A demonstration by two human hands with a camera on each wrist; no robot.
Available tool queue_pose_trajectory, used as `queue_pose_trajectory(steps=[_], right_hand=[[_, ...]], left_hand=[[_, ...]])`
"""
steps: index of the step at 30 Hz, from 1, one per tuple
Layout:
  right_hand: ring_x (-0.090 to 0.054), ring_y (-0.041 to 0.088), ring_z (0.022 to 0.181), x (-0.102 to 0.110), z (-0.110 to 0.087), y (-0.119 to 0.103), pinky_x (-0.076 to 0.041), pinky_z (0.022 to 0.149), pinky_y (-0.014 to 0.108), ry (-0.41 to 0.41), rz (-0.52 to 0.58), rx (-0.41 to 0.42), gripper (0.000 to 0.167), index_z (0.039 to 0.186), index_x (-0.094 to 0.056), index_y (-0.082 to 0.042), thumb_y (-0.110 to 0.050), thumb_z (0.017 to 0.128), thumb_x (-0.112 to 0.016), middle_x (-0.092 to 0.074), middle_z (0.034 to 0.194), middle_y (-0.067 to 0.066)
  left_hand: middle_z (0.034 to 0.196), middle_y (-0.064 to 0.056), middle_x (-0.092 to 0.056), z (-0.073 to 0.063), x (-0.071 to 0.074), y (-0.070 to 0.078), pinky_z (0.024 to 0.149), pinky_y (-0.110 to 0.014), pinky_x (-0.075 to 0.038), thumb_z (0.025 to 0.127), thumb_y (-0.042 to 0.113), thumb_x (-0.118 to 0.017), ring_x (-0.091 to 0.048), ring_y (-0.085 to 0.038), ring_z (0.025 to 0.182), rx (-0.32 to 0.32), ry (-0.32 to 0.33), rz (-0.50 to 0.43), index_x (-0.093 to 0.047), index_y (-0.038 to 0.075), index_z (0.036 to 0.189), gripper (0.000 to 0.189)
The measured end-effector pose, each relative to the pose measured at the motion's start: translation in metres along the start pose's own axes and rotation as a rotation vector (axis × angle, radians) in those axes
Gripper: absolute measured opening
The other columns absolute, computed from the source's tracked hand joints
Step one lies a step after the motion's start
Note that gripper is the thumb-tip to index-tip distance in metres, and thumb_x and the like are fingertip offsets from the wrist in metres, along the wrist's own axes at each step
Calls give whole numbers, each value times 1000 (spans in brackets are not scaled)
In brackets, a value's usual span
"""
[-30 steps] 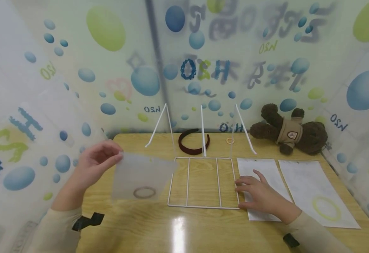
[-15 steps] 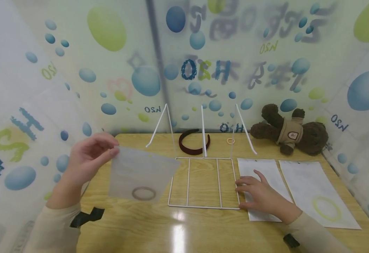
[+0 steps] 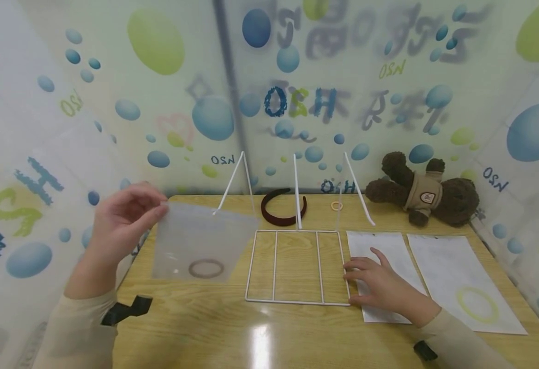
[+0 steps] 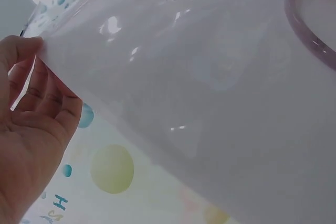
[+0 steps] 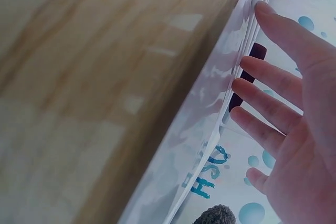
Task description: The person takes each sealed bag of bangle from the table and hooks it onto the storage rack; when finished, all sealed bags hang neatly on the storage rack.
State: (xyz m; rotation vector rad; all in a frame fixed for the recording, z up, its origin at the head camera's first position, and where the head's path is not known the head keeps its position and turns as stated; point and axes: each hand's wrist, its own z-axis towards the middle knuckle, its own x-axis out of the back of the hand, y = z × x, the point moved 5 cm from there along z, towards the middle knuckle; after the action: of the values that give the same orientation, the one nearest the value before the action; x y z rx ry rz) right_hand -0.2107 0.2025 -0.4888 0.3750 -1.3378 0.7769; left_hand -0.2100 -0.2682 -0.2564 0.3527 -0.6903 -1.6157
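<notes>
My left hand (image 3: pixel 123 228) pinches the top left corner of a translucent plastic bag (image 3: pixel 186 233), held up at the left of the table. A mauve bangle (image 4: pixel 299 22) shows near the bag's bottom. The thumb and index finger grip the film, as the left wrist view confirms. My right hand (image 3: pixel 384 289) is spread with loose fingers, over a white flat bag (image 3: pixel 375 248), its fingertips right at the right side of a white wire rack (image 3: pixel 297 302). In the right wrist view its fingers (image 5: pixel 268 77) lie beside the edges of plastic bags (image 5: pixel 199 114).
Another white bag (image 3: pixel 444 266) with a yellow-green bangle (image 3: pixel 460 302) in it lies at the right. Behind the rack's base are a dark headband (image 3: pixel 278 221) and a small orange ring (image 3: pixel 333 209). A brown plush bear (image 3: pixel 423 192) lies at the back right. White rack prongs (image 3: pixel 227 184) stick upward.
My left hand has moved up and slightly left, raising the bag with the bangle along with it. The right hand stays in place.
</notes>
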Motion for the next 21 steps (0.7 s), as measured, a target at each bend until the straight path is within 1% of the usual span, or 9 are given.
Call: queue_pose_trajectory(steps=[5, 8, 13, 16, 21], right_hand=[[-60, 33, 128, -1, -1, 0, -22, 110, 76, -5, 1, -8, 48, 113, -77, -18, -44, 75, -89, -70, 131, 5], [-60, 33, 128, -1, -1, 0, -22, 111, 75, -11, 1, -14, 48, 114, -77, -18, -44, 76, -89, -69, 131, 5], [-59, 33, 129, -1, -1, 0, -21, 111, 76, -22, 1, -21, 48, 114, -77, -18, -44, 76, -89, -69, 132, 6], [-59, 33, 129, -1, -1, 0, -21, 111, 76, -28, 2, -27, 48, 114, -77, -18, -44, 76, -89, -69, 132, 6], [-59, 33, 130, -1, -1, -1, -21, 111, 76, -33, 9, -31, 48, 115, -77, -18, -43, 76, -89, -69, 132, 5]], left_hand=[[98, -10, -71, 2, -2, -6, 62, -19, -51, 85, -26, -62, -61, -15, 76, -15, 0, -15, -63, -22, 100, 15], [98, -10, -71, 5, -4, -9, 68, -18, -53, 85, -25, -62, -63, -16, 80, -30, 8, 1, -63, -22, 99, 14], [98, -8, -72, 10, -8, -16, 82, -20, -57, 84, -24, -64, -66, -16, 88, -49, 36, 72, -61, -24, 99, 15], [99, -7, -71, 12, -11, -20, 84, -19, -57, 83, -26, -63, -66, -16, 89, -40, 51, 122, -61, -24, 100, 17], [100, -5, -71, 15, -15, -30, 84, -17, -57, 83, -26, -63, -67, -13, 89, -20, 54, 188, -63, -21, 102, 19]])
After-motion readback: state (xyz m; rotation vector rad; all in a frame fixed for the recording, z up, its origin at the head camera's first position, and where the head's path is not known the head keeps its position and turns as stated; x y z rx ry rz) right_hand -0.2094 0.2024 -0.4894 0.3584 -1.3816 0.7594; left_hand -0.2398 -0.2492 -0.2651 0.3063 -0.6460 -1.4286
